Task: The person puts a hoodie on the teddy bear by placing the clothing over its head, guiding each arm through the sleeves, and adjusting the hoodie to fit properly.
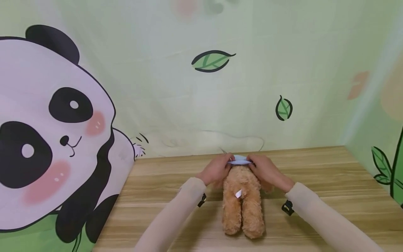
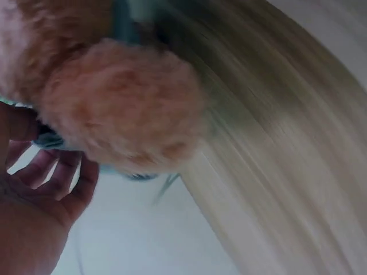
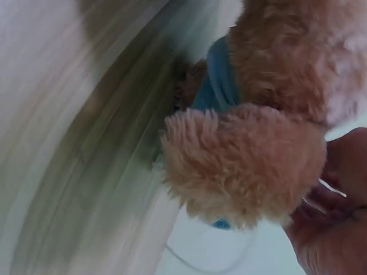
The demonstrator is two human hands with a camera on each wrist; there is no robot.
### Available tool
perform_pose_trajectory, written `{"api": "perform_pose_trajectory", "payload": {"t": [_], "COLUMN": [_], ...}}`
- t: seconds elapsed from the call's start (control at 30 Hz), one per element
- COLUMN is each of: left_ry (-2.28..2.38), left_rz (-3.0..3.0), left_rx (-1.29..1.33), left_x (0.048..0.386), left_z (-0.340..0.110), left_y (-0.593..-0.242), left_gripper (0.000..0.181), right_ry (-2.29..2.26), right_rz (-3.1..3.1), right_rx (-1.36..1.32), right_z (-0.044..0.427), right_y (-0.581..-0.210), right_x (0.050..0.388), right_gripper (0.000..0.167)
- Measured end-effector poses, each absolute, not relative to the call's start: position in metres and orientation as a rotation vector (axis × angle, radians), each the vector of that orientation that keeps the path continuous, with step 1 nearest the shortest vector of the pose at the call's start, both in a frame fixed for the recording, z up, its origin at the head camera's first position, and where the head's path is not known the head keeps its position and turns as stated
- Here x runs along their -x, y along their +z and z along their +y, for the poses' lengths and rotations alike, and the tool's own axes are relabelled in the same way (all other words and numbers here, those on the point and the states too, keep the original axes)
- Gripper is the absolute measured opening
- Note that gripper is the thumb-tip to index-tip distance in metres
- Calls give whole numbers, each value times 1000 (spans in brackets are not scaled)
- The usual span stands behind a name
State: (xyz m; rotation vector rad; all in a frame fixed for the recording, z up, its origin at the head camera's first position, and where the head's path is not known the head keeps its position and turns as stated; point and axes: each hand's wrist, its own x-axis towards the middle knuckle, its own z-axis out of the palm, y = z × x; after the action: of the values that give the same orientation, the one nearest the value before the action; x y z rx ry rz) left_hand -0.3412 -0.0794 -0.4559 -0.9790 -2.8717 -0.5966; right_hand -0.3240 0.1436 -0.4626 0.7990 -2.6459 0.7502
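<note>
A brown furry plush toy (image 1: 241,182) lies on the table with its legs toward me and a small white tag (image 1: 238,193) near the top of the legs. Light blue cloth (image 1: 240,160) lies across its upper end; the head is hidden. From the left, my left hand (image 1: 218,169) pinches one side of the cloth, while my right hand (image 1: 266,170) pinches the other. A rounded furry limb (image 2: 126,109) hides part of the left fingers in the left wrist view. Blue fabric (image 3: 221,77) wraps the toy in the right wrist view, where the right fingertips are hidden.
The wood-grain table (image 1: 163,182) meets a pale green wall cloth (image 1: 157,87) just beyond the toy. A large printed panda (image 1: 63,140) covers the left side. Dark wrist straps (image 1: 287,207) show at my sleeves.
</note>
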Motion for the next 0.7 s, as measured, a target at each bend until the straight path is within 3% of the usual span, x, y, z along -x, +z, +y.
{"api": "perform_pose_trajectory", "payload": {"t": [0.17,0.3,0.4,0.53,0.7], "left_ry": [-884,-1004,-1055,-1134,-1195], "left_rz": [-2983,-3154,-3232,-3207,-3149], "left_rx": [1034,1100,1097,1080,1045], "left_x": [341,337,332,329,327], "left_z": [-94,-106,-107,-102,-93], "left_y": [-448,-438,-435,-439,-447], "left_gripper": [40,70,90,93,70], "right_ry": [1081,1251,1236,1227,1235], "right_rz": [-2755,-2903,-2957,-2949,-2925], "right_rx": [-1003,-1102,-1143,-1166,-1193], "right_z": [162,175,174,167,161], "right_y": [-454,-448,-447,-450,-456], "right_x": [319,317,316,315,314], "right_gripper": [33,66,81,81,68]}}
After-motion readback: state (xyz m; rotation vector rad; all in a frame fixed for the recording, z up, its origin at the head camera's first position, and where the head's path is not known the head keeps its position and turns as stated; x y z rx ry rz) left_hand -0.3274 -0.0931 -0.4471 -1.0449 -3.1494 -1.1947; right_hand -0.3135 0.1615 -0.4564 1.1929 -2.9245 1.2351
